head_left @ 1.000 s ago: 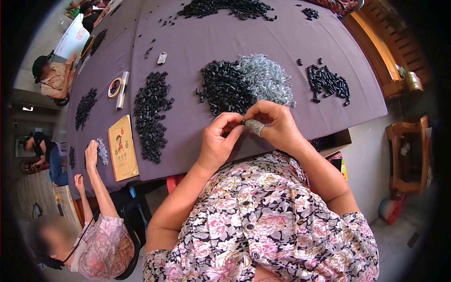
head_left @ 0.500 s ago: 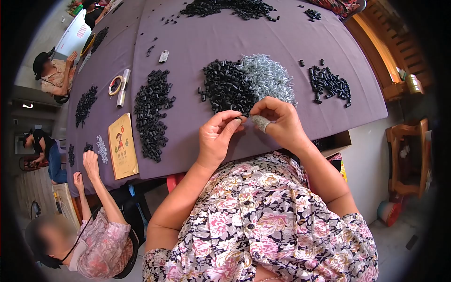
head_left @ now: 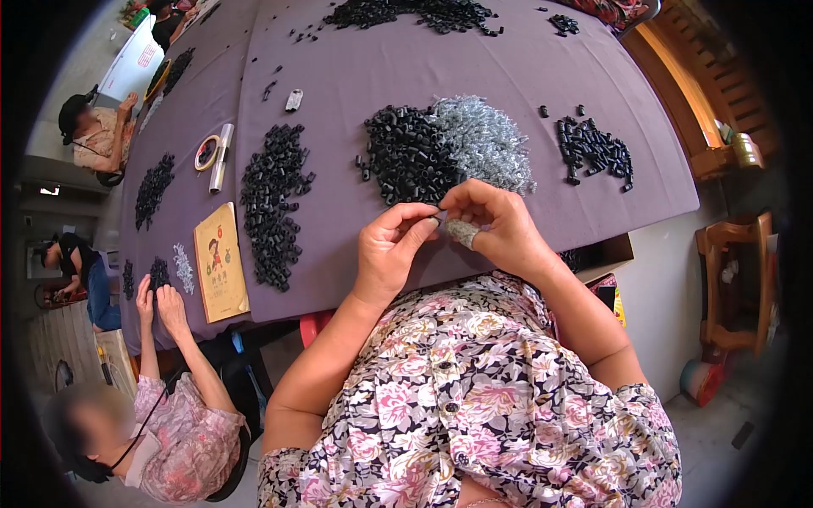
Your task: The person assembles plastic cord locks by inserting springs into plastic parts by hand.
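The person's left hand (head_left: 385, 250) pinches a small dark piece (head_left: 437, 218) between thumb and forefinger, just above the near table edge. The right hand (head_left: 501, 222), its thumb wrapped in a greyish-white covering (head_left: 462, 233), curls close beside it, fingertips meeting near the piece; whether they grip it too, I cannot tell. Directly beyond the hands, a heap of short black tubes (head_left: 405, 157) touches a heap of shiny, clear-silvery small parts (head_left: 484, 146). A smaller black cluster (head_left: 594, 152) lies to the right, a long black pile (head_left: 275, 207) to the left. Farther left are a yellowish illustrated booklet (head_left: 222, 264) and a co-worker in a pink patterned top (head_left: 190, 440), both hands near a small dark pile (head_left: 159, 273) on the purplish-grey tablecloth (head_left: 339, 80).
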